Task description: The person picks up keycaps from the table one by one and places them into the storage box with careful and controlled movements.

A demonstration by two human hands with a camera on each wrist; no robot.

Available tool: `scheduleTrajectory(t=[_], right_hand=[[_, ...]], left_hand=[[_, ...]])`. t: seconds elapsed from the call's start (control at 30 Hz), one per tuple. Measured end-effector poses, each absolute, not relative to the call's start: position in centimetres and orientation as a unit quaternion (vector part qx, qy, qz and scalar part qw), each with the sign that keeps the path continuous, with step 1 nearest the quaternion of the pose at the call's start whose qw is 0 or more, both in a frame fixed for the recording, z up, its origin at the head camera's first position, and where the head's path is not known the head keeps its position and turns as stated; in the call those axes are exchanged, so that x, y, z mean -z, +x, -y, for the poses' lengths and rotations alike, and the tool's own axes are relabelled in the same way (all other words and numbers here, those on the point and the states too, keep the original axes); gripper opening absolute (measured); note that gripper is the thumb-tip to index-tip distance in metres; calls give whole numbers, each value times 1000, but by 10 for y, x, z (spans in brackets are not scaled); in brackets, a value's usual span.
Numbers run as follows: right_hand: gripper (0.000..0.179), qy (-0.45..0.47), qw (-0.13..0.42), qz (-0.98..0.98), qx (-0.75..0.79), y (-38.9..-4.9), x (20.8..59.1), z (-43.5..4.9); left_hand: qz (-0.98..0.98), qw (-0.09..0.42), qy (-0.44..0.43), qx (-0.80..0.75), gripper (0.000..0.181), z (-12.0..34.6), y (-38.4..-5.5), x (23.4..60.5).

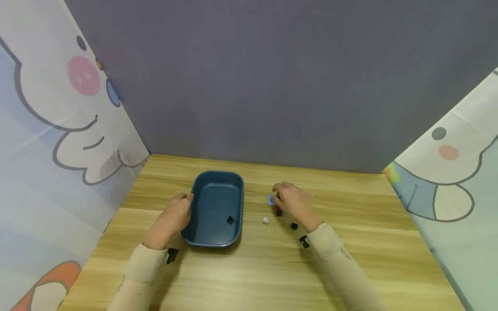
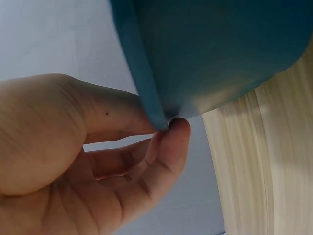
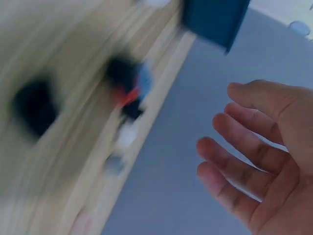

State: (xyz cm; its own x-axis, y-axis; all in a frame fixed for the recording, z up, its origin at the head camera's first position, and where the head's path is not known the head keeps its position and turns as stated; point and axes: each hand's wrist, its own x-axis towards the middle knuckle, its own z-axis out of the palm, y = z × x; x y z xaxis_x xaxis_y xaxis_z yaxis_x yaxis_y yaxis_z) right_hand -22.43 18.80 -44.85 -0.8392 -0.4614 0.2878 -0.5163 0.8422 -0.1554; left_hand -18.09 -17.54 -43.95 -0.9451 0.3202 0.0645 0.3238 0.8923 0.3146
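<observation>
Tabletop [image 1: 249, 276] wood-grained under tray [image 1: 214, 207]; grey wall [image 1: 272, 86] behind.

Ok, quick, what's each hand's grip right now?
Left hand: closed, pinching the blue tray by its rim.
Right hand: open, nothing visible in its grip.

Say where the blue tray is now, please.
In the head view, the blue tray sits left of centre, the left hand pinching its left rim.
</observation>
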Motion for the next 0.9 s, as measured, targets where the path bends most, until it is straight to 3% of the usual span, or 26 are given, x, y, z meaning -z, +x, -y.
scheduleTrajectory(t=[0.2,0.57,0.9], right_hand=[[25,216,116,961,-123,-241,463,-234],[36,120,-17,987,-110,-253,471,-292],[24,105,-21,987,-119,-256,478,-302]], left_hand=[[975,-9,-157,158,42,181,-179,440],[975,0,-164,153,42,181,-180,439],[970,15,-177,166,42,178,-181,438]])
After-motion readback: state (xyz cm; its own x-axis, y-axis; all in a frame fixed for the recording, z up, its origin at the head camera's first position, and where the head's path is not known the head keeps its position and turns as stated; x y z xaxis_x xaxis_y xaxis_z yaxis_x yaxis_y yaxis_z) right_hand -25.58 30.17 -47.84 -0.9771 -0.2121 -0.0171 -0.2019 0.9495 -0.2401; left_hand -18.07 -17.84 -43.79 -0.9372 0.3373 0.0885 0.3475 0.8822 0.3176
